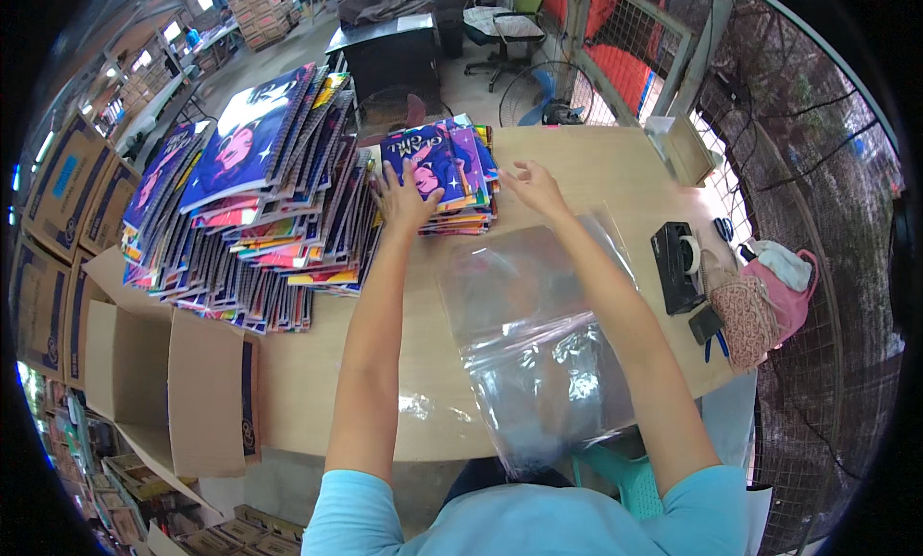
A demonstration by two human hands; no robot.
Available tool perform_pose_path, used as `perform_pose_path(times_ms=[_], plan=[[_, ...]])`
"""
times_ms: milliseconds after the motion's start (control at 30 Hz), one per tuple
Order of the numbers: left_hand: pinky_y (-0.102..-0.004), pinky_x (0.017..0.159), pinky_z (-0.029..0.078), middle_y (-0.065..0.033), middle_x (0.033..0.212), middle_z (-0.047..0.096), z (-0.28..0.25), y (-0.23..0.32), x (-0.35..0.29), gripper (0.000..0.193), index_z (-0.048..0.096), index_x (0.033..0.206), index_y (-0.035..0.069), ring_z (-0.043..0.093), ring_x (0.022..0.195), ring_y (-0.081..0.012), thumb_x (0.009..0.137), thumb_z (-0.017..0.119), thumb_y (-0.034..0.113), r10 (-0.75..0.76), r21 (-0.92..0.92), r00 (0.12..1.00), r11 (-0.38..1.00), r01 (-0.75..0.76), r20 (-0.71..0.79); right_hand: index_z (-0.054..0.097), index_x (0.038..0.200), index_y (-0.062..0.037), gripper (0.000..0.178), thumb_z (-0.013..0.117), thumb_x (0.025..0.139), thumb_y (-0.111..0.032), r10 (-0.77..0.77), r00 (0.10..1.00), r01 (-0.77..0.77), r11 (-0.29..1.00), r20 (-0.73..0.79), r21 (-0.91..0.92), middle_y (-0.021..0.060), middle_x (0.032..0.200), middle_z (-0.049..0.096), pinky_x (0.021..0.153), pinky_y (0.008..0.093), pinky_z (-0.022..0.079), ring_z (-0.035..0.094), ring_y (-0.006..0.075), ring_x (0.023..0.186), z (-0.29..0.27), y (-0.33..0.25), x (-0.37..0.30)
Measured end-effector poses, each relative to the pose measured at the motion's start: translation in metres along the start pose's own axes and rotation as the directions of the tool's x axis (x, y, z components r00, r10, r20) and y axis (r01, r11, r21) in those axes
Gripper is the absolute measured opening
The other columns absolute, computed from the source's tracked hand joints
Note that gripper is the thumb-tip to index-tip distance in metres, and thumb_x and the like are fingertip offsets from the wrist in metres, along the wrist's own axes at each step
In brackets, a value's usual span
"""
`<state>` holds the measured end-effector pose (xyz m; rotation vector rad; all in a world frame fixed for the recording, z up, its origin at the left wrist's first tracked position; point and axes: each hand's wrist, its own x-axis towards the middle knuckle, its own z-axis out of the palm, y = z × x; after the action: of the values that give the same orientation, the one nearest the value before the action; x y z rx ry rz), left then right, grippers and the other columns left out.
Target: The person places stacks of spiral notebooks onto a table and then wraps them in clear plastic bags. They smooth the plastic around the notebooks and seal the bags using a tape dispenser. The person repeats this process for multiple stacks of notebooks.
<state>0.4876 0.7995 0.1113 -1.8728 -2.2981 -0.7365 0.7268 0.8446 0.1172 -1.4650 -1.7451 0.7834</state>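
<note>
While cartons [58, 210] stand stacked far L, an open carton [207, 392], flaps out, sits by the worktop [317, 392]. Next along: a tall pile [240, 152] of spiral-bound books, leaning columns, purple illus. covers. Then L hand [409, 205], on the top cover of the short stack [457, 186], twd the worktop's far side: grip spread wide, palm down, not wrapped round anything, afaict. R hand [534, 189] just beside that stack's R edge, grip half-curled, nothing visible in it; can't tell if fingertips touch. Nearer: clear plastic sleeves [524, 364], lying flat. Far R: black tape dispenser [676, 267], pink bag [788, 291].

Step, prob.: squaring or sorting the short stack; next move likely calls for R fingers to meet the edge w/ L hand steadying the top.

Writing: big pale title lettering on covers, legible, not copied; carton print too small to read, plus one blue label [66, 174].
</note>
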Motion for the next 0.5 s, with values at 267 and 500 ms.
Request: perform_pose_path(times_ms=[267,500], plan=[[-0.0524,0.102,0.034,-0.0210,0.142,0.036,0.012,0.042,0.027,0.085,0.039,0.139,0.011,0.036,0.129,-0.0395,0.074,0.063,0.061,-0.002,-0.189,1.000,0.982,0.002,-0.001,0.051,0.124,0.0048,0.095,0.065,0.068,-0.070,0.257,0.965,-0.260,0.964,0.055,0.050,0.0209,0.112,0.061,0.088,0.0475,0.046,0.059,0.0323,0.105,0.033,0.030,0.093],[-0.0364,0.077,0.052,-0.0117,0.102,0.068,0.067,-0.034,0.088,0.045,0.060,0.115,0.005,0.067,0.085,-0.0181,0.086,0.063,0.040,-0.061,-0.700,0.726,0.224,0.678,0.685,0.059,0.113,-0.0034,0.057,0.073,0.076,-0.045,0.306,0.829,-0.525,0.713,0.468,0.465,0.0145,0.110,0.064,0.083,0.0454,0.051,0.064,0.0244,0.095,0.057,0.007,0.100]])
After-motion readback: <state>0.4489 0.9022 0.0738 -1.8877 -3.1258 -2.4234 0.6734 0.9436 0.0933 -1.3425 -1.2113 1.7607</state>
